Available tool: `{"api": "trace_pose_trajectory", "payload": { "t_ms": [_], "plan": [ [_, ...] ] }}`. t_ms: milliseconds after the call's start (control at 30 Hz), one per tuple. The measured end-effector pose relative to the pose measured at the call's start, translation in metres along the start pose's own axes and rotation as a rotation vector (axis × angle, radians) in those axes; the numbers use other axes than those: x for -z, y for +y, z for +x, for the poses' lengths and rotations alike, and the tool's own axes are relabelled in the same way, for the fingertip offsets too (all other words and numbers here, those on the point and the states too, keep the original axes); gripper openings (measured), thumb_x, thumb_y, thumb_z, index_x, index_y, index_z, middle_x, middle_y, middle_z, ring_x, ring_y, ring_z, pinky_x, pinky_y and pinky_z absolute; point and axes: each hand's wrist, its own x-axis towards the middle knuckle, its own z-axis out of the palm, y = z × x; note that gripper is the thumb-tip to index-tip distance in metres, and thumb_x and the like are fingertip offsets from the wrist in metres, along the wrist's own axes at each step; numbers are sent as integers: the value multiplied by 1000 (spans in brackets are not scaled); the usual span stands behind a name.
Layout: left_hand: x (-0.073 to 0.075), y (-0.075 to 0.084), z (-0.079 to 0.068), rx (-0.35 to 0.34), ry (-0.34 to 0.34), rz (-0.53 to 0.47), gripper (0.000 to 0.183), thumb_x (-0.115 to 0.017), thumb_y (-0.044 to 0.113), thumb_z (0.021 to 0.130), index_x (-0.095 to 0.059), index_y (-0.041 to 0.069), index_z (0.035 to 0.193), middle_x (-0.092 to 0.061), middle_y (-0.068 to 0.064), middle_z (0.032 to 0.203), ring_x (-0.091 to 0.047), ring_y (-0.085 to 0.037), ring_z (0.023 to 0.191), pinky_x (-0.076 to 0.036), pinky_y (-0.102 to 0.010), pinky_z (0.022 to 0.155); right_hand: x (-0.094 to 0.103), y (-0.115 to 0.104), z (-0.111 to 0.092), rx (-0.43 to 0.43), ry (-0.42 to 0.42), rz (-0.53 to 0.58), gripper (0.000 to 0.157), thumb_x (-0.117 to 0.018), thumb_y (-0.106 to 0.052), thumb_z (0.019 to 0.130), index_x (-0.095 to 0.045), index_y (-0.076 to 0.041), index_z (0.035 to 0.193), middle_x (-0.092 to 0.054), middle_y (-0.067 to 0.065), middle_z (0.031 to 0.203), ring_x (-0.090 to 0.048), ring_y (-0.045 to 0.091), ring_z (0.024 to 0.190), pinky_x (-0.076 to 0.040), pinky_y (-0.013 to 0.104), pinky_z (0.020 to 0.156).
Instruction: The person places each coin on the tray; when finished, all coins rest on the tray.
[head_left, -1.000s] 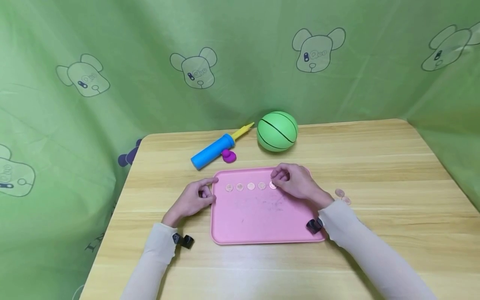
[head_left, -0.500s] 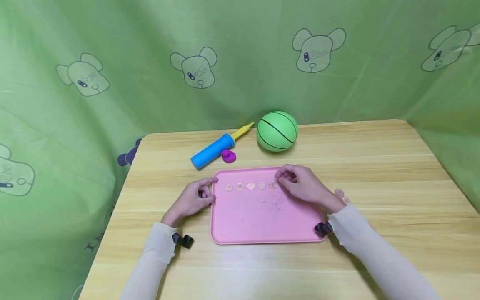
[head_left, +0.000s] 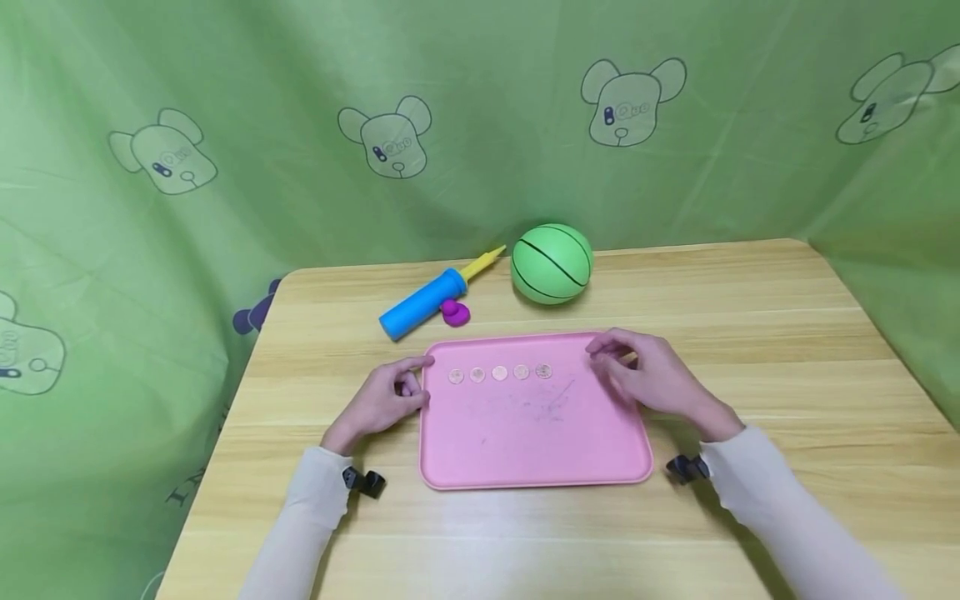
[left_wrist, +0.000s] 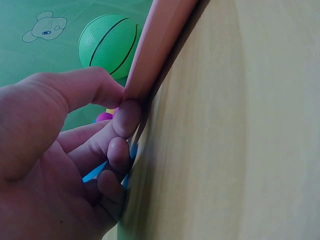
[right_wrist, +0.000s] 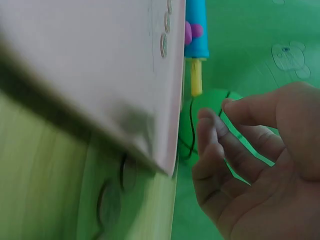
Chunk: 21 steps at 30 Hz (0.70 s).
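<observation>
A pink tray (head_left: 525, 454) lies on the wooden table, with several coins (head_left: 499, 373) in a row near its far side. At the tray's left rim, my left hand (head_left: 381, 400) holds the edge between thumb and fingertips, seen close in the left wrist view. Over the tray's far right corner, my right hand (head_left: 651, 373) hovers with fingers loosely bent. The right wrist view shows a gap between its thumb and fingers, with nothing held. More loose coins (right_wrist: 109, 202) lie on the table beyond the tray's right edge; in the head view my right hand and forearm hide them.
Behind the tray are a blue pump (head_left: 422, 305) with a yellow nozzle, a small purple piece (head_left: 456, 313) and a green ball (head_left: 552, 263) with black lines. A green curtain (head_left: 495, 167) with printed bear heads hangs behind the table (head_left: 810, 367).
My right hand has moved right, off the last coin in the row, which now lies fully in view. The left hand stays at the tray's rim.
</observation>
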Motion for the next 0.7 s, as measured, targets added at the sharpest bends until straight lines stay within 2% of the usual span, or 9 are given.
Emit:
{"api": "trace_pose_trajectory", "payload": {
  "t_ms": [33,167,267,367,467,600,700],
  "plan": [
    [0,0,0,-2,0,1,61,-75,1,96,-57,-3,155,-71,-6,87,-60,-15,79,-50,-21,75,3,3,-3,6,13,-8,28,-67,-2,102,-72,-2,130,-77,20,122,-73,32,102,-59,25,80],
    [0,-1,1,5,0,10,61,-75,1,96,-57,-2,155,-71,-5,87,-61,-14,78,-50,-21,76,13,13,-13,-10,30,-6,26,-65,-4,105,-72,-2,130,-78,21,117,-72,31,83,-59,27,67],
    [0,-2,1,8,-2,16,62,-75,2,97,-56,-3,156,-71,-4,87,-61,-13,78,-50,-22,76,20,19,-18,-24,36,-17,25,-62,-5,108,-71,-2,131,-77,22,118,-70,29,73,-59,29,63],
    [0,-1,1,17,-1,18,63,-75,3,97,-56,-1,156,-71,-4,87,-61,-13,79,-50,-22,77,27,22,-23,-19,50,-44,26,-59,-6,109,-70,-2,132,-76,23,125,-71,26,77,-59,28,68],
    [0,0,1,20,-1,23,62,-75,4,97,-56,0,157,-71,-3,87,-61,-13,80,-50,-23,77,33,24,-27,-25,53,-44,27,-57,-7,110,-69,-2,133,-74,24,127,-69,25,69,-58,28,64],
    [0,1,0,22,-3,30,62,-75,4,98,-56,-1,157,-71,-3,88,-61,-14,80,-50,-23,77,40,27,-31,-28,56,-54,27,-57,-8,111,-69,-3,135,-73,25,129,-69,22,66,-58,31,59],
    [0,1,1,28,-3,29,62,-75,4,98,-56,0,157,-70,-3,88,-61,-14,81,-50,-22,77,46,32,-36,-39,60,-71,28,-57,-7,110,-69,-3,135,-72,26,130,-73,22,80,-61,32,61]
  ]
}}
